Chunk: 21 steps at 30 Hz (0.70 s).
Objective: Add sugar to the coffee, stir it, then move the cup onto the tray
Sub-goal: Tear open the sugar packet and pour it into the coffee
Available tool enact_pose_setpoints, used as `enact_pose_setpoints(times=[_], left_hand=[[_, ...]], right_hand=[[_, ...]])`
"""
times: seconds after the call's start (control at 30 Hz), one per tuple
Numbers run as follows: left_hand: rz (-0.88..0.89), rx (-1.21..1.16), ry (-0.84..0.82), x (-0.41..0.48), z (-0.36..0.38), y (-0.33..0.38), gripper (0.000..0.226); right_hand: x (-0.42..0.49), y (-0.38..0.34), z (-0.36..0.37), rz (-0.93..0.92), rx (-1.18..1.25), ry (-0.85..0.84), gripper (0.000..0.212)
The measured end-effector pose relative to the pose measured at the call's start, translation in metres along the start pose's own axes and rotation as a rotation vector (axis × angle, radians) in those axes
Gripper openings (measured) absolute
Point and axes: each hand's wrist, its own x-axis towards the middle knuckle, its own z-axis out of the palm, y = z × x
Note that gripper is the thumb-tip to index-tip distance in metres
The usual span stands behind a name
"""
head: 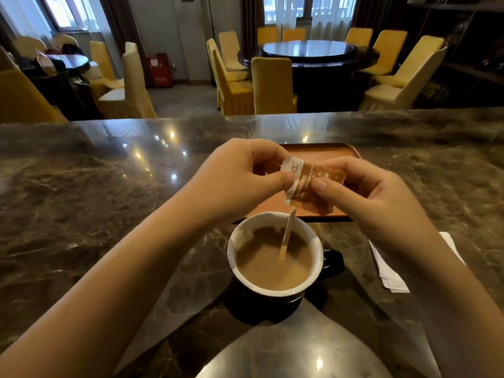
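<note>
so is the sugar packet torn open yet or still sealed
Partly torn open. The sugar packet has its left end bent away as a white flap, pinched between both hands; no sugar is seen pouring into the cup.

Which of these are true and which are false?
1. Both hands hold the packet. True.
2. The cup stands on the tray. False: it stands on the counter, nearer than the tray.
3. A stirrer stands in the coffee. True.
4. The cup is empty. False: it holds milky coffee.
5. A napkin lies left of the cup. False: it lies to the right.
</note>
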Motion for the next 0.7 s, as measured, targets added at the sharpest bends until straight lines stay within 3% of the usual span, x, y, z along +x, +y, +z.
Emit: enact_pose_setpoints(times=[0.2,0.37,0.47,0.7], left_hand=[[0.043,0.116,0.033,0.000,-0.012,0.021,0.013],[-0.017,-0.143,0.061,-0.017,-0.018,0.032,0.026],[-0.127,-0.347,0.109,-0.033,-0.012,0.027,0.021],[-0.158,-0.394,0.283,-0.066,-0.018,0.024,0.011]], right_hand=[[0.002,-0.019,-0.005,-0.024,0.045,-0.018,0.015],[-0.008,-0.029,0.001,0.022,0.158,0.024,0.014],[-0.013,-0.032,0.011,0.088,0.222,0.034,0.013],[-0.025,-0.049,0.031,-0.023,0.012,0.023,0.012]])
